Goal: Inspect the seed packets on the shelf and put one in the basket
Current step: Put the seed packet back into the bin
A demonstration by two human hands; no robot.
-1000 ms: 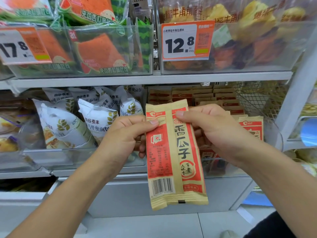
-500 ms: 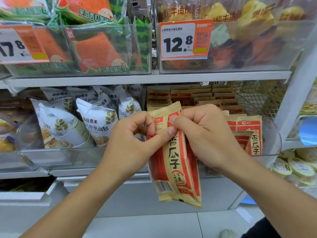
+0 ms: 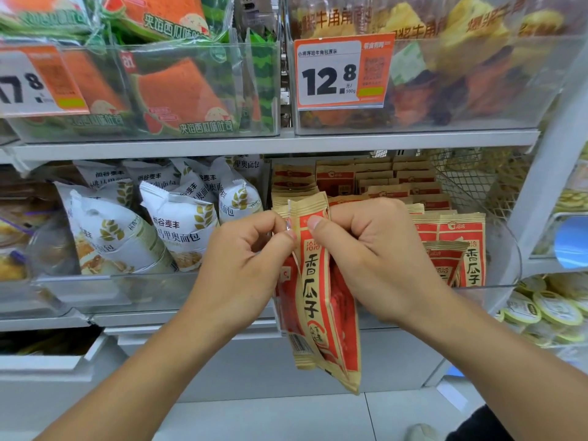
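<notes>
A tan and red seed packet (image 3: 313, 300) hangs upright in front of the middle shelf, turned partly edge-on and creased. My left hand (image 3: 241, 268) pinches its top left edge between thumb and forefinger. My right hand (image 3: 375, 259) grips the top right part, thumb on the front face. Behind them, more of the same seed packets (image 3: 458, 246) stand in a clear shelf bin (image 3: 502, 249). No basket is in view.
White bread bags (image 3: 171, 224) fill the bin to the left. The upper shelf holds watermelon-print toast packs (image 3: 178, 90) and croissant packs behind a 12.8 price tag (image 3: 342, 73). A white upright (image 3: 547, 173) bounds the shelf at right. Pale floor tiles lie below.
The packet went from flat, back side facing me, to folded and turned so its front shows. Both hands drew closer together at its top, and the view moved slightly toward the shelf.
</notes>
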